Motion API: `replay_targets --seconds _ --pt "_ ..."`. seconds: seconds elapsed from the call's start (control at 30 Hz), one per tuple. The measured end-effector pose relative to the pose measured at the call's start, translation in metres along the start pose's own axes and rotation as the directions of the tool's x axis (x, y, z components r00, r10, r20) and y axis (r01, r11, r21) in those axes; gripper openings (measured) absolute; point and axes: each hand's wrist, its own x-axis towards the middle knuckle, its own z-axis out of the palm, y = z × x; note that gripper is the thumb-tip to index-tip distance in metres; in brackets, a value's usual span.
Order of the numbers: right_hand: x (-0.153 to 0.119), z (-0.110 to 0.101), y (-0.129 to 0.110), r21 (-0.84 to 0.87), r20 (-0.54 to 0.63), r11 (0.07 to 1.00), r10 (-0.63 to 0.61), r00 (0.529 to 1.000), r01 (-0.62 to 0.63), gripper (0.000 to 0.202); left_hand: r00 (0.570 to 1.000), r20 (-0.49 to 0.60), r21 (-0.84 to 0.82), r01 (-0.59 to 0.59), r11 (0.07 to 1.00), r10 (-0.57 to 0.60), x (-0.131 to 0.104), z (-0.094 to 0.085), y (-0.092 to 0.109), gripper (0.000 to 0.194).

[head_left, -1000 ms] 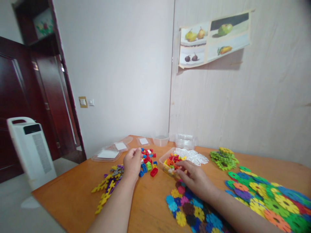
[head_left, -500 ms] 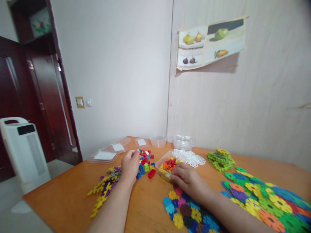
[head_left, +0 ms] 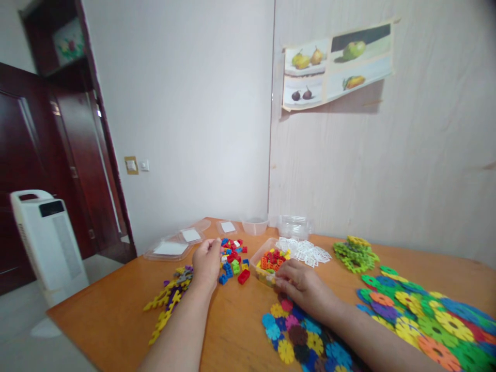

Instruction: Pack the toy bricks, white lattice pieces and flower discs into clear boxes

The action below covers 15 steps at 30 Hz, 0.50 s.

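Observation:
My left hand (head_left: pixel 207 263) is closed at the left edge of a pile of small bricks (head_left: pixel 233 257) in red, blue, green and yellow. What its fingers pinch, if anything, is too small to make out. My right hand (head_left: pixel 300 284) rests with curled fingers against the near right side of a clear plastic box (head_left: pixel 256 257). Red, orange and yellow pieces (head_left: pixel 272 260) lie inside that box. The fingertips of my right hand are partly hidden by the hand itself. A red brick (head_left: pixel 244 277) lies between the box and my left hand.
Yellow and purple branching pieces (head_left: pixel 166 305) lie left of my left forearm. Colourful notched discs (head_left: pixel 294 336) spread below and right of my right hand. White frames (head_left: pixel 304 251), green pieces (head_left: pixel 355 254), empty clear containers (head_left: pixel 254 226) and lids (head_left: pixel 170 249) stand farther back.
The whole view has shifted slightly, so the table and objects appear a little farther right. Both hands keep nearly the same pose and place beside the bricks and the box.

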Motion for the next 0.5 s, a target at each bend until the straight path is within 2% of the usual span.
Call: replay_targets --seconds 0.27,0.5 --pt "-0.007 -0.003 -0.002 -0.129 -0.114 0.992 -0.007 0.993 -0.008 0.030 0.994 -0.058 -0.130 0.083 0.988 -0.091 -0.002 -0.002 0.009 0.024" --pt "-0.012 -0.005 -0.001 -0.194 -0.189 0.981 -0.011 0.982 -0.027 0.028 0.965 -0.111 -0.314 0.193 0.929 -0.239 0.014 -0.004 -0.004 0.028"
